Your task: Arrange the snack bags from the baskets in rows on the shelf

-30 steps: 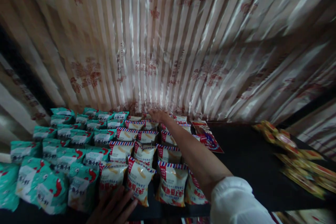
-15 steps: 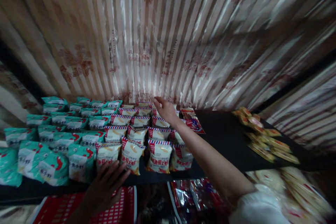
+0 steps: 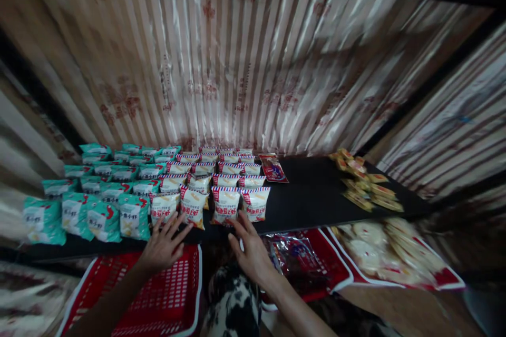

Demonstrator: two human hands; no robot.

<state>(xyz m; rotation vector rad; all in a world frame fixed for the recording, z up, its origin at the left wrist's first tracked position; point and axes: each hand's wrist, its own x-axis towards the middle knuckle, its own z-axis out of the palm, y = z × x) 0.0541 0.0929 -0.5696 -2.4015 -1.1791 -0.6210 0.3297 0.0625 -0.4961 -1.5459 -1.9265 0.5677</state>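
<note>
My left hand (image 3: 165,245) has its fingers spread against the lower front of two white snack bags (image 3: 192,207) with red print. Lower right of it, my right hand (image 3: 250,250) is open, its fingertips at the bottom of two more white bags (image 3: 226,205) in the front row. Neither hand grips anything. Behind these bags, more of the same kind stand in rows reaching back toward the wall. Left of them are rows of teal snack bags (image 3: 134,216). A flat red-and-blue packet (image 3: 273,168) lies just right of the white bags.
A black shelf (image 3: 312,189) carries the bags, with small yellow packets (image 3: 356,179) at its right. Below it are a red basket (image 3: 174,284), another holding dark shiny packets (image 3: 298,258), and one with pale flat packs (image 3: 379,253). Corrugated sheeting (image 3: 221,63) backs the shelf.
My right hand has drawn back from the rear of the white rows to their front. The front right white bags now stand straighter. The view has shifted, showing more of the baskets below.
</note>
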